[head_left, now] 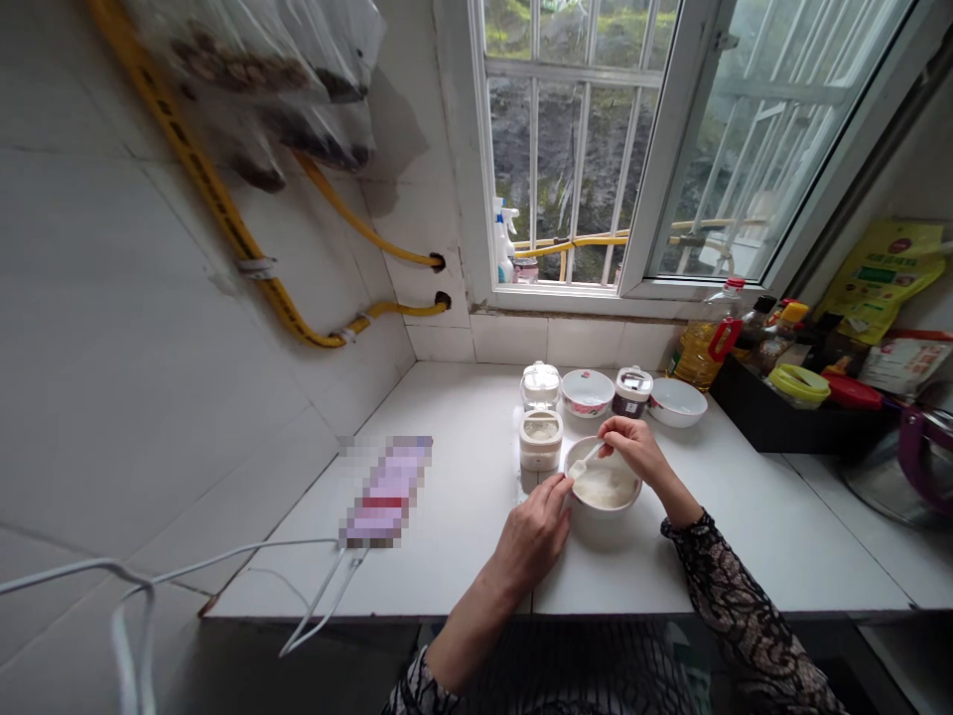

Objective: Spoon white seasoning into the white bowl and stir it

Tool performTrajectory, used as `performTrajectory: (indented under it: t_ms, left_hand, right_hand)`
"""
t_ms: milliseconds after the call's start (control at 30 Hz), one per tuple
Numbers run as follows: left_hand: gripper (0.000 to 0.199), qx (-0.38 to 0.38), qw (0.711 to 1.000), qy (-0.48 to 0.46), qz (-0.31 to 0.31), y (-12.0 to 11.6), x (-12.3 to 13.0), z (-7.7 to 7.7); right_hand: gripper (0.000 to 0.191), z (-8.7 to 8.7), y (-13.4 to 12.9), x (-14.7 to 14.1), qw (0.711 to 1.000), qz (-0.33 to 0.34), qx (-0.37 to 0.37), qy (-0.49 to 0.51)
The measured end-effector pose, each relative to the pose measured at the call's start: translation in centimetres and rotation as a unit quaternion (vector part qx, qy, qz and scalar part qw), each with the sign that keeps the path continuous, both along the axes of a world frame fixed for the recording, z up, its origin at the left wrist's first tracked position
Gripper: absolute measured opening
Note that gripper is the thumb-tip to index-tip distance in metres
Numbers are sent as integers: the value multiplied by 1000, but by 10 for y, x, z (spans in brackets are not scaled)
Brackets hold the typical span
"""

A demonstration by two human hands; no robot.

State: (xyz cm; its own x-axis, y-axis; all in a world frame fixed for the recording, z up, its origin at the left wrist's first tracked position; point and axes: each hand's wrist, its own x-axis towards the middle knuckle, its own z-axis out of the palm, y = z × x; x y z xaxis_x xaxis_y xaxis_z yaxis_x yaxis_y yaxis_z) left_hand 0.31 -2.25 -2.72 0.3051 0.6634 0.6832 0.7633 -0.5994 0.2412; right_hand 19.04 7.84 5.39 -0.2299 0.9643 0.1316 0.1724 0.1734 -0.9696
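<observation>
A white bowl [609, 504] with a whitish powder-like content stands near the front of the counter. My right hand [631, 449] pinches the handle of a small white spoon [585, 464], whose head is down inside the bowl by its left wall. My left hand [532, 526] is closed at the bowl's left rim, thumb and fingers against it. Just behind my left hand stands an opened white jar [541, 447] with pale content. Farther back are a lidded white jar [541, 381], a flowered bowl [588, 405], a dark-labelled jar [632, 394] and another white bowl [677, 409].
At the right, a black box [781, 432] holds bottles and tubs beside an oil bottle [704, 343] and a metal pot [893, 477]. A blurred purple item [391, 492] and a white wire stand [320, 606] are on the left. The barred window [573, 169] is behind.
</observation>
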Motion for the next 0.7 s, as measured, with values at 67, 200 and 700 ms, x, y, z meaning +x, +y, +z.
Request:
performTrajectory:
  t_ms: [67,200,700]
  left_hand:
    - [47,-1,1000,-1,0,0,0,0]
    - [48,-3,1000,-3,1,0,0,0]
    - [48,-8,1000,0,-4,0,-1,0]
  right_hand:
    - [11,0,0,0,1000,2,0,2]
    - [10,0,1,0,1000,8,-1,7]
    - [12,5,1,2,999,-8,-19,24]
